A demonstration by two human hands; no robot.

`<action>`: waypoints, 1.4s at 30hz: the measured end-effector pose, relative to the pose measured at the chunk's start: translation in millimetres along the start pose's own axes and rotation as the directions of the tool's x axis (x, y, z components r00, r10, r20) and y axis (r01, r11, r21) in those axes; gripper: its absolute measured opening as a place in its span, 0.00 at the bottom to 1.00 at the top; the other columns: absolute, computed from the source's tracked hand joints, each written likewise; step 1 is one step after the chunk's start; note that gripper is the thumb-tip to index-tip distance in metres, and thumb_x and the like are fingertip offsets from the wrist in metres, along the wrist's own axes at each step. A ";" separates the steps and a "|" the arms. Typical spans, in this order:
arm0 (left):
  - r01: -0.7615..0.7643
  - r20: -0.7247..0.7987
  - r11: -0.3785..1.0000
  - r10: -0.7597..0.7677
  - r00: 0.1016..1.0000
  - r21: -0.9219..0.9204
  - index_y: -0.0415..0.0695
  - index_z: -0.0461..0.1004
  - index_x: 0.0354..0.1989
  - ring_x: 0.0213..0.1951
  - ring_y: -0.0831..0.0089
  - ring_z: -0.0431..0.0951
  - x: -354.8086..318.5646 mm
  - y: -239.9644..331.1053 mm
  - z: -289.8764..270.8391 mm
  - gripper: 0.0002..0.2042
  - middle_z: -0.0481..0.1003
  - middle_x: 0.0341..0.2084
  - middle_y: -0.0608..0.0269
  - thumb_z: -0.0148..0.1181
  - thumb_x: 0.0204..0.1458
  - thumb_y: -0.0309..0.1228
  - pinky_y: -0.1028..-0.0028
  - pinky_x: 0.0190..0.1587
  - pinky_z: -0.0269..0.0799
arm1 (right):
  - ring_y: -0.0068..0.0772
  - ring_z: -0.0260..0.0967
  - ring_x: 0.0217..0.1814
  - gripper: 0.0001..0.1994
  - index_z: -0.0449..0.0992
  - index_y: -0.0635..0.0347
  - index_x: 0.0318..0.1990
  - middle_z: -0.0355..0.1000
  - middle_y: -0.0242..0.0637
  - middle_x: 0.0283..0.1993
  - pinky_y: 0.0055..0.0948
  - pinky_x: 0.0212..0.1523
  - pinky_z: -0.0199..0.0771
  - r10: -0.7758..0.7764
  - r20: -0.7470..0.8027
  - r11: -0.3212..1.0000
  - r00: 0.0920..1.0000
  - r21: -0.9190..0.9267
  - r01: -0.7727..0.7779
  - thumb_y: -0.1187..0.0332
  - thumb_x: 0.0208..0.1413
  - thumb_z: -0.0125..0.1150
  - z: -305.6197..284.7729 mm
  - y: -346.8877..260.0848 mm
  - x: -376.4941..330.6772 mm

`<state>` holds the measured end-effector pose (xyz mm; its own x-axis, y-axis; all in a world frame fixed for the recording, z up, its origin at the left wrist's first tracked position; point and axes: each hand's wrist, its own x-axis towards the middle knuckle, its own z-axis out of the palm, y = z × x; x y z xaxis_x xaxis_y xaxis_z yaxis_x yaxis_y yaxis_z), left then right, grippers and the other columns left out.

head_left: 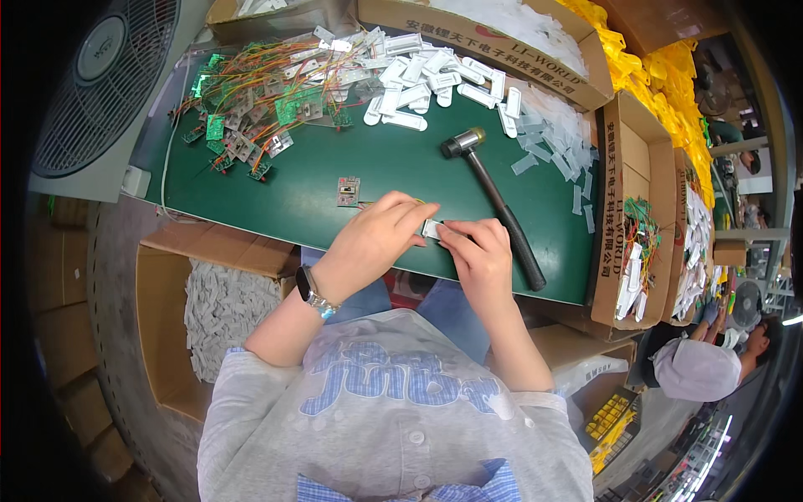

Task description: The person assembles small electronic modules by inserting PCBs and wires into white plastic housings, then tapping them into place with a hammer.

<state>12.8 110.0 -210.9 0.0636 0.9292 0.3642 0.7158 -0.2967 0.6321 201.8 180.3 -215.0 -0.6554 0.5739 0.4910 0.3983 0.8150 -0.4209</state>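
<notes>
Near the front edge of the green work table [268, 205], my left hand [372, 234] and my right hand [483, 255] meet, fingers pinched around a small white plastic part [432, 228]. My fingers cover much of it. Thin wires run from under my left hand to a small circuit board [349, 192] lying flat on the table. To the right of my right hand rests a mallet [502, 201] with a black handle, its head pointing away from me.
Wired circuit boards [293, 105] are heaped at the far left, beside white plastic housings [418, 79]. Clear plastic strips [556, 146] lie at the right. Cardboard boxes [519, 50] line the back and right. A fan [104, 75] stands left; another person [698, 364] sits at right.
</notes>
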 end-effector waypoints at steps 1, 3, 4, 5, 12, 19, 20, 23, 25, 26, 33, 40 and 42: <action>-0.004 0.002 1.000 0.004 1.000 0.003 0.38 0.73 0.51 0.49 0.60 0.75 0.1 0.2 -0.2 0.21 0.77 0.43 0.57 0.67 0.46 0.26 0.64 0.49 0.74 | 0.32 0.69 0.40 0.13 0.83 0.55 0.40 0.77 0.27 0.41 0.33 0.41 0.65 0.001 0.001 1.000 1.000 0.001 -0.001 0.75 0.42 0.69 -0.4 0.1 0.1; -0.015 0.010 1.000 0.015 1.000 0.005 0.39 0.74 0.49 0.48 0.60 0.75 0.4 -0.5 -1.2 0.20 0.77 0.43 0.58 0.67 0.46 0.26 0.65 0.49 0.74 | 0.33 0.69 0.41 0.14 0.83 0.55 0.41 0.77 0.27 0.43 0.33 0.41 0.66 -0.008 0.038 1.000 0.999 -0.023 0.009 0.76 0.43 0.66 -1.2 -0.3 0.7; -0.027 0.016 1.000 0.027 1.000 0.008 0.40 0.75 0.47 0.48 0.61 0.75 0.4 -1.4 -1.7 0.18 0.77 0.43 0.59 0.67 0.46 0.26 0.65 0.49 0.74 | 0.33 0.69 0.41 0.14 0.83 0.55 0.41 0.77 0.27 0.43 0.33 0.41 0.66 -0.006 0.038 1.000 0.999 -0.022 0.007 0.76 0.43 0.66 -1.3 0.0 -0.1; -0.027 0.018 1.000 0.027 0.999 0.008 0.40 0.75 0.47 0.48 0.61 0.75 0.0 -2.9 -1.0 0.18 0.77 0.43 0.59 0.67 0.46 0.26 0.65 0.49 0.74 | 0.34 0.69 0.42 0.15 0.83 0.55 0.42 0.76 0.29 0.45 0.33 0.42 0.66 -0.028 0.055 0.998 0.998 -0.055 0.031 0.76 0.44 0.65 -1.9 0.5 -1.6; -0.087 -0.008 0.996 0.088 0.996 0.032 0.43 0.77 0.40 0.48 0.62 0.75 0.7 -4.7 2.0 0.12 0.77 0.44 0.62 0.67 0.45 0.26 0.66 0.49 0.75 | 0.38 0.68 0.48 0.20 0.81 0.53 0.48 0.73 0.37 0.53 0.36 0.48 0.68 -0.025 0.132 0.993 0.991 -0.108 0.040 0.78 0.44 0.60 -8.0 -1.2 -4.6; -0.073 -0.021 0.997 0.074 0.997 0.032 0.44 0.78 0.39 0.48 0.63 0.76 -2.6 -6.4 1.2 0.10 0.78 0.43 0.64 0.67 0.46 0.26 0.66 0.48 0.76 | 0.45 0.68 0.53 0.25 0.73 0.58 0.50 0.71 0.39 0.51 0.43 0.50 0.66 0.231 0.015 0.924 0.973 -0.318 -0.215 0.67 0.43 0.73 -56.5 12.1 -0.1; -0.070 -0.025 0.997 0.071 0.997 0.032 0.44 0.78 0.39 0.48 0.63 0.76 -2.6 -5.6 1.6 0.10 0.78 0.43 0.64 0.67 0.46 0.26 0.66 0.48 0.76 | 0.44 0.69 0.49 0.22 0.73 0.59 0.49 0.72 0.41 0.48 0.44 0.48 0.67 0.314 0.104 0.888 0.944 -0.383 -0.253 0.66 0.45 0.72 -66.9 19.8 -3.7; -0.088 -0.017 0.996 0.088 0.996 0.019 0.44 0.78 0.38 0.48 0.64 0.76 0.0 -5.3 2.1 0.10 0.78 0.44 0.65 0.67 0.47 0.27 0.67 0.48 0.76 | 0.44 0.71 0.40 0.17 0.72 0.60 0.45 0.73 0.44 0.40 0.43 0.41 0.69 0.451 0.267 0.858 0.852 -0.392 -0.332 0.65 0.51 0.69 -77.4 36.2 -6.1; -0.085 -0.016 0.996 0.085 0.996 0.035 0.44 0.78 0.38 0.48 0.64 0.75 0.3 -5.7 1.9 0.09 0.78 0.43 0.65 0.66 0.48 0.27 0.67 0.48 0.76 | 0.45 0.72 0.35 0.15 0.71 0.62 0.43 0.73 0.45 0.35 0.42 0.37 0.70 0.482 0.361 0.867 0.798 -0.330 -0.374 0.64 0.54 0.67 -82.5 39.9 -5.9; -0.083 -0.018 0.996 0.084 0.996 0.033 0.44 0.78 0.38 0.48 0.64 0.75 0.9 -5.3 2.1 0.09 0.78 0.43 0.65 0.66 0.48 0.27 0.67 0.48 0.76 | 0.48 0.71 0.31 0.13 0.70 0.63 0.43 0.72 0.47 0.31 0.41 0.33 0.70 0.538 0.366 0.842 0.759 -0.188 -0.506 0.66 0.56 0.65 -89.9 35.9 -7.9; -0.092 -0.024 0.995 0.093 0.995 0.036 0.44 0.77 0.39 0.48 0.65 0.75 -0.8 -6.6 2.7 0.11 0.78 0.43 0.66 0.67 0.46 0.27 0.68 0.47 0.76 | 0.55 0.74 0.28 0.11 0.68 0.63 0.48 0.72 0.51 0.27 0.40 0.29 0.71 0.576 0.324 0.808 0.750 -0.088 -0.583 0.73 0.60 0.59 -116.9 13.5 -62.8; -0.094 -0.019 0.994 0.095 0.995 0.060 0.45 0.77 0.40 0.48 0.64 0.75 -2.1 -8.1 3.9 0.12 0.78 0.43 0.65 0.67 0.45 0.28 0.68 0.46 0.77 | 0.55 0.75 0.31 0.16 0.70 0.67 0.51 0.74 0.52 0.31 0.44 0.33 0.73 0.422 0.208 0.878 0.882 -0.338 -0.340 0.76 0.55 0.60 -129.5 -6.7 -80.8; -0.095 -0.025 0.993 0.097 0.995 0.063 0.45 0.77 0.40 0.48 0.64 0.75 -2.5 -10.1 6.4 0.12 0.78 0.44 0.66 0.67 0.45 0.27 0.68 0.47 0.77 | 0.55 0.75 0.33 0.17 0.69 0.67 0.52 0.75 0.52 0.32 0.44 0.35 0.74 0.369 0.317 0.884 0.874 -0.410 -0.224 0.76 0.53 0.60 -128.1 -1.9 -85.0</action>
<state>9.9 112.2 -222.6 0.1149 0.8901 0.4410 0.7490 -0.3693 0.5501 339.0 140.3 -158.3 -0.6294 0.7765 0.0319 0.7621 0.6247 -0.1700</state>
